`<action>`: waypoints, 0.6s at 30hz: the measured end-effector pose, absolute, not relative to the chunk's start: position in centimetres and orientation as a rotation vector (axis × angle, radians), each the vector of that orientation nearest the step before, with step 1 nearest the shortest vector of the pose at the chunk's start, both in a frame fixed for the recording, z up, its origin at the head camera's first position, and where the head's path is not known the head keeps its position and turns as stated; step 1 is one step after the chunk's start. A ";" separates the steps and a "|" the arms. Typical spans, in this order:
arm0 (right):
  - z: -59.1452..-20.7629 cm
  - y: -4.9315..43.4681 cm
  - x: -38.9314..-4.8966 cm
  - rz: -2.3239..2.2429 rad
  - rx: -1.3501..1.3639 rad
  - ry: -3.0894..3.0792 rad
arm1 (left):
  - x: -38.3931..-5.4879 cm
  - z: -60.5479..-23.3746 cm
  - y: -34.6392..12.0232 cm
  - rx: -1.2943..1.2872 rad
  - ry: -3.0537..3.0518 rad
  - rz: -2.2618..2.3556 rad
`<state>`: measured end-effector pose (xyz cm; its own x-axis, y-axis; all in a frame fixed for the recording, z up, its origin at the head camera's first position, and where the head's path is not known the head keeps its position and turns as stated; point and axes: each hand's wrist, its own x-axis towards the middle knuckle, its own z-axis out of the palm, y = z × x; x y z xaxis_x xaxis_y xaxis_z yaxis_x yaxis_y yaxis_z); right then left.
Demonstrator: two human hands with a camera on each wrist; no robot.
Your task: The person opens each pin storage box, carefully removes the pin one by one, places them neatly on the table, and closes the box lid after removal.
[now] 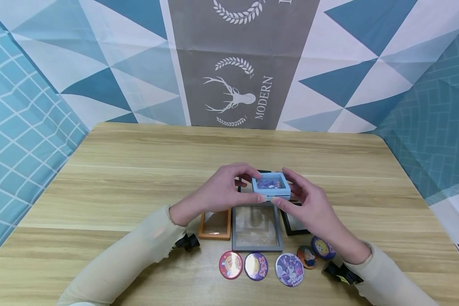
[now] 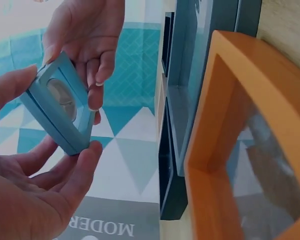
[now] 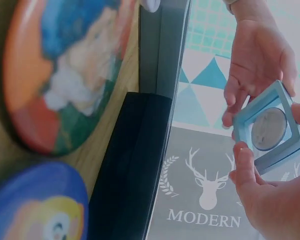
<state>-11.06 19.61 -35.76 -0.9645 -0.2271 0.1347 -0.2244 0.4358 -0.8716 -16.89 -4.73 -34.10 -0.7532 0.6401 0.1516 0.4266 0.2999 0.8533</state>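
A small light blue display frame [image 1: 271,194] with clear panes is held up between both hands, above the grey frame. Inside it sits a round badge [image 1: 268,184], purple-blue from above; its pale back [image 2: 61,99] shows in the left wrist view. My left hand [image 1: 225,187] grips the frame's left side, thumb at the near edge. On the other side, my right hand [image 1: 311,204] pinches the right edge with thumb and fingers. Directly below lies the larger grey frame [image 1: 258,249], partly hidden by the hands and the blue frame.
An orange frame [image 1: 215,236] lies left of the grey one, a black frame [image 1: 298,232] right. Nearer lie a red badge [image 1: 230,265], a purple-rimmed badge [image 1: 256,266], a purple pony badge [image 1: 289,270], a portrait badge [image 1: 307,257] and a blue badge [image 1: 323,247].
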 end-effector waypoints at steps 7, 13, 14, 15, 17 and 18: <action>-36.0 19.5 -11.3 -1.542 -0.404 2.662 | -17.4 -34.2 -5.1 0.832 2.328 1.408; -35.9 19.5 -11.4 -1.513 -0.415 2.652 | -17.8 -34.0 -5.1 0.663 2.225 1.458; -35.9 19.5 -11.4 -1.515 -0.418 2.649 | -17.9 -34.1 -5.1 0.628 2.196 1.483; -35.9 19.5 -11.5 -1.514 -0.420 2.648 | -18.0 -34.0 -5.1 0.595 2.167 1.509; -35.9 19.5 -11.6 -1.509 -0.441 2.654 | -18.0 -33.9 -5.1 0.548 2.126 1.546; -35.9 19.5 -11.6 -1.498 -0.459 2.665 | -18.0 -33.9 -5.0 0.537 2.107 1.560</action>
<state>-11.61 19.55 -35.93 -0.9546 -0.2804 0.1006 -0.2317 0.4865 -0.8424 -18.03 -5.02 -33.92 -0.8175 0.5606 -0.1321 0.0373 0.2803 0.9592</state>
